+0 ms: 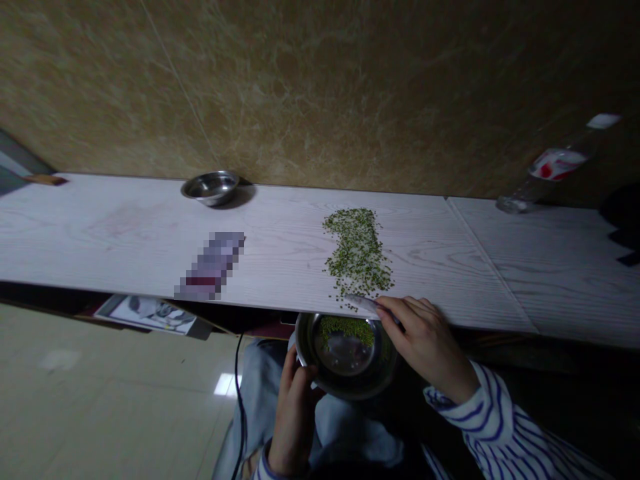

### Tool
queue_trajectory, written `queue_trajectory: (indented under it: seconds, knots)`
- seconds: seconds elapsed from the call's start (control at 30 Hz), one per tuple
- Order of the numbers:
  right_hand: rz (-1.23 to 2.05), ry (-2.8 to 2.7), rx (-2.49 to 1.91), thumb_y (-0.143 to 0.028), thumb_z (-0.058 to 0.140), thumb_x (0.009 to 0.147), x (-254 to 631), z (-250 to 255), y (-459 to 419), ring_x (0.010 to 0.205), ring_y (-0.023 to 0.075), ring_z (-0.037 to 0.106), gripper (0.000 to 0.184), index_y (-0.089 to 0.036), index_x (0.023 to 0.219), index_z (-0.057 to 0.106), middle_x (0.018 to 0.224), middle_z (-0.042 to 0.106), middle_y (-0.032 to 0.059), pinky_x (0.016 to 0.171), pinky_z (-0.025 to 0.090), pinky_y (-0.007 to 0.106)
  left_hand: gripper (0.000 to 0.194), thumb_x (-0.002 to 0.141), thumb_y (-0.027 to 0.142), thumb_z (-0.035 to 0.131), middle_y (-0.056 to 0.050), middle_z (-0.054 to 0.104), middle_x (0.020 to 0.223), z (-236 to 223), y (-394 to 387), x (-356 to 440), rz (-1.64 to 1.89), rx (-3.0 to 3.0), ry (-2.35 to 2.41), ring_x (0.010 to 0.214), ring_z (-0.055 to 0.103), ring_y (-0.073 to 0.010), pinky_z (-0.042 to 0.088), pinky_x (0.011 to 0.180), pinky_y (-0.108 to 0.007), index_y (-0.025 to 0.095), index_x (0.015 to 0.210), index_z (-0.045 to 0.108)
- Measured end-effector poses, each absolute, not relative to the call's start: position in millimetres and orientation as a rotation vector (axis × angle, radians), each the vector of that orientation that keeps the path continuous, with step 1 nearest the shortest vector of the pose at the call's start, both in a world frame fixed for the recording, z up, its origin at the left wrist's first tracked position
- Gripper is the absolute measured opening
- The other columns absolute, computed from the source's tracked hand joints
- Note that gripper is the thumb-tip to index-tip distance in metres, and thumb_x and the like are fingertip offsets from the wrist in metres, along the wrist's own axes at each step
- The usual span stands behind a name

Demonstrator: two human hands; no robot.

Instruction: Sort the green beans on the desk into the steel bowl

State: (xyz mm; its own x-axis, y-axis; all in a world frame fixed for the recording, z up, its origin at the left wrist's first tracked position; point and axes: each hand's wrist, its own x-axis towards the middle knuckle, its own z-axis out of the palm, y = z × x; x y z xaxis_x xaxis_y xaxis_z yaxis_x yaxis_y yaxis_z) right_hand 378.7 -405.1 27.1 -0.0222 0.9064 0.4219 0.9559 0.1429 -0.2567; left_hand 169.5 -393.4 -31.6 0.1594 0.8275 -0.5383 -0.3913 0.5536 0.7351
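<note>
My left hand (293, 413) grips the near rim of a steel bowl (385, 373), held just below the front edge of the pale wooden table (125, 233). Some small green beans lie in the bowl's far side. My right hand (425, 340) pinches a thin silvery tool (363, 303), perhaps a spoon, whose tip rests at the table edge. A spread pile of green beans (357, 253) lies on the table just beyond that tip.
A second, smaller steel bowl (211, 187) stands at the back by the brown wall. A blurred-out flat object (213, 265) lies left of the beans. A plastic bottle (555, 167) lies at the back right. A black cable (241, 400) hangs beside my knee.
</note>
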Motion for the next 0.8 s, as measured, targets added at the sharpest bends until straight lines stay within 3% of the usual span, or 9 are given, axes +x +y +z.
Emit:
queue_trajectory:
  seconds: [0.27,0.53,0.8]
  knots:
    - [-0.097,-1.965,-1.734,-0.018,0.052,0.095,376.8,28.0,-402.8,0.081,0.0192,0.063,0.013,-0.02,0.105,0.06,0.088,0.07,0.0034,0.076,0.04,0.034,0.049,0.076,0.031,0.063,-0.012,0.062,0.117,-37.8,-393.2,167.7,0.945,0.491,1.068,0.109,0.056,-0.0313,0.052,0.07,-0.033,0.021,0.124,0.058]
    - [-0.086,-1.948,-1.746,-0.018,0.052,0.095,375.5,26.0,-408.4,0.08,0.0192,0.061,0.012,-0.02,0.104,0.06,0.088,0.07,0.0035,0.075,0.039,0.033,0.053,0.077,0.028,0.062,-0.01,0.062,0.119,-34.4,-394.9,170.4,0.93,0.485,1.085,0.099,0.057,-0.0247,0.049,0.067,-0.029,0.022,0.13,0.055]
    - [-0.016,-1.973,-1.714,-0.018,0.052,0.095,360.0,29.0,-408.7,0.08,0.0186,0.061,0.012,-0.022,0.104,0.06,0.087,0.069,0.0021,0.076,0.039,0.034,0.054,0.076,0.027,0.06,-0.009,0.06,0.126,-35.8,-392.5,170.3,0.898,0.457,1.063,0.104,0.058,-0.0256,0.051,0.073,-0.031,0.025,0.13,0.053]
